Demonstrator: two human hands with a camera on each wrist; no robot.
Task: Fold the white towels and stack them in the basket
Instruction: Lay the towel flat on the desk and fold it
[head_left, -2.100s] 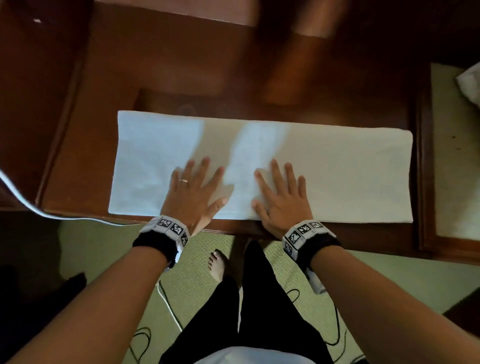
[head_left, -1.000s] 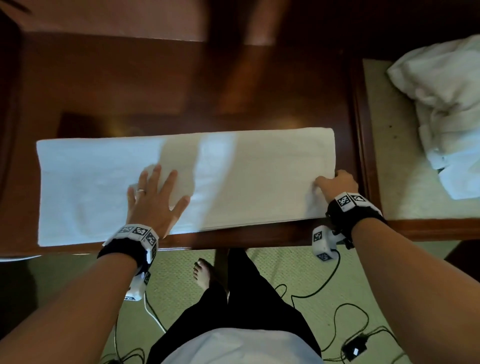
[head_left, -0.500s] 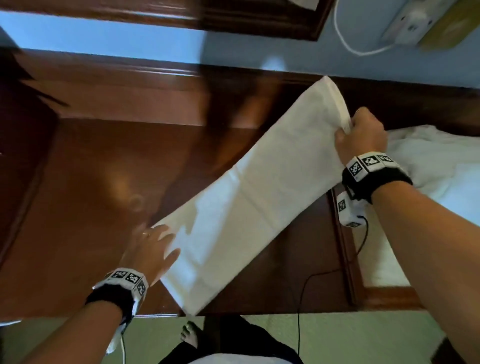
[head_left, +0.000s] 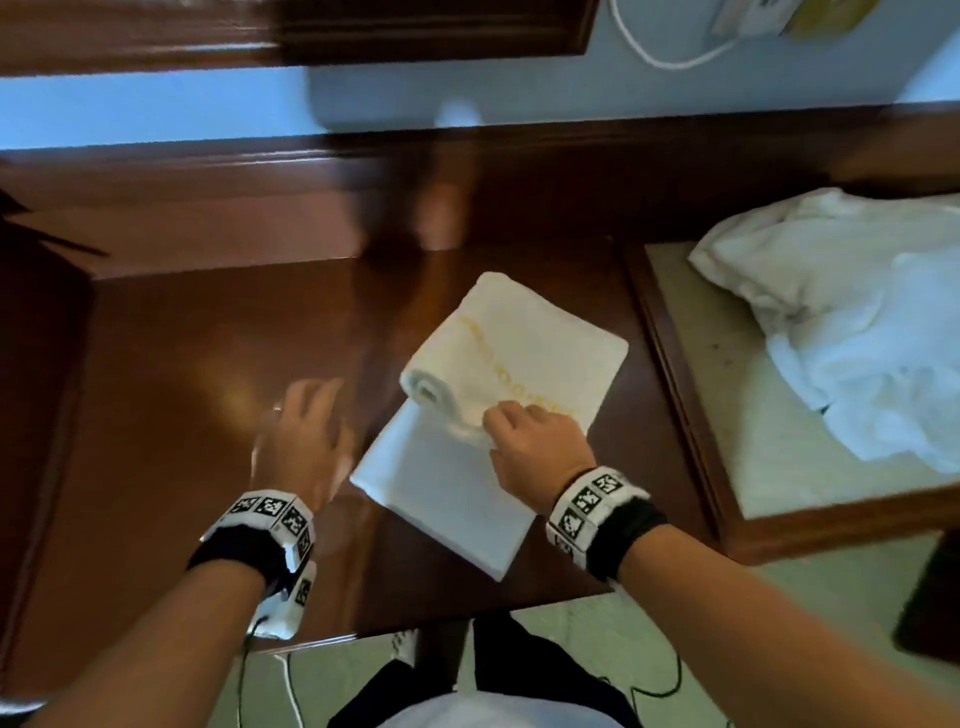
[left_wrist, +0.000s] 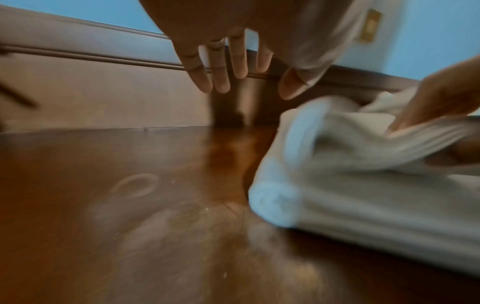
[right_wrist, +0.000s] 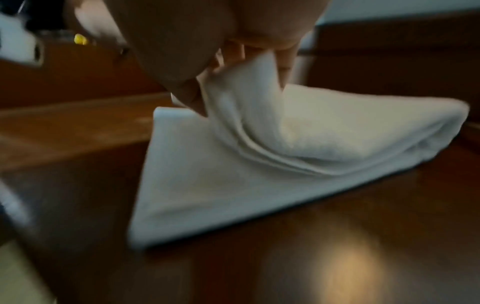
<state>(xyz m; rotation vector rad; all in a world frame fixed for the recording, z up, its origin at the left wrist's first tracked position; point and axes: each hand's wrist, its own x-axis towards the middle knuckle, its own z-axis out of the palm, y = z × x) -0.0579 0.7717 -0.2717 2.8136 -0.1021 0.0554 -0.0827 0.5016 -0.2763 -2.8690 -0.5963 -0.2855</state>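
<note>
A white towel (head_left: 467, 467) lies slantwise on the dark wooden table (head_left: 182, 415), its far half doubled back over the near half. A yellow stitched line runs across the upper layer (head_left: 519, 353). My right hand (head_left: 524, 441) pinches the end of that upper layer (right_wrist: 249, 98) over the middle of the towel. My left hand (head_left: 304, 431) hovers just left of the towel with fingers (left_wrist: 221, 67) straight and spread, holding nothing. The towel's rolled fold (left_wrist: 285, 197) lies to its right. No basket is in view.
A heap of unfolded white towels (head_left: 841, 322) lies on a lower cream-topped side table (head_left: 727, 415) to the right. A raised wooden ledge (head_left: 208, 197) and blue wall run behind the table. Cables trail over the green floor (head_left: 571, 649) below.
My right hand has swung the lifted far end of the towel back down toward me, doubling it over. My left hand has slid off the towel to its left.
</note>
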